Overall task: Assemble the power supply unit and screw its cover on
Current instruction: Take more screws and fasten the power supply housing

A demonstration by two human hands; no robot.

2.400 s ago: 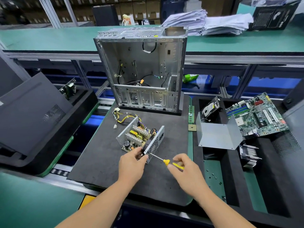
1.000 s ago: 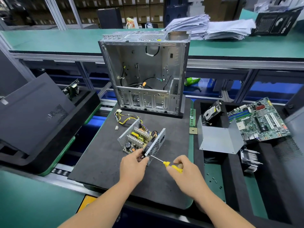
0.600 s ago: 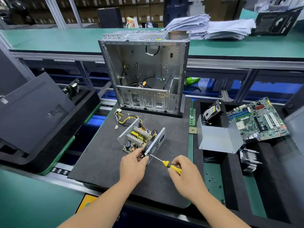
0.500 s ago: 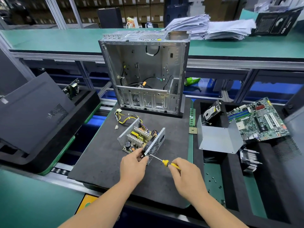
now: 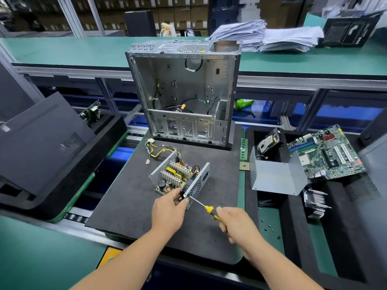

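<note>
Two hands worked on the power supply unit point(image 5: 179, 176), which sat open-topped on the black foam mat point(image 5: 129, 197) of the tabletop, its heat sinks and circuit board showing. My left hand point(image 5: 167, 212) pinched the near corner of its perforated side wall, a narrow grip of thumb and fingertips. My right hand point(image 5: 236, 225) curled round the yellow handle of the screwdriver point(image 5: 206, 208); the shaft ran up and left from that grip, with the tip at the wall just beside my left fingertips. Yellow and black cables point(image 5: 157, 150) trailed from the unit's far side. Beyond them the bare metal computer case point(image 5: 184, 95) stood upright. Right of my right hand, off the mat, lay the folded grey metal cover point(image 5: 276, 178), and past it a green motherboard point(image 5: 326, 153).
</note>
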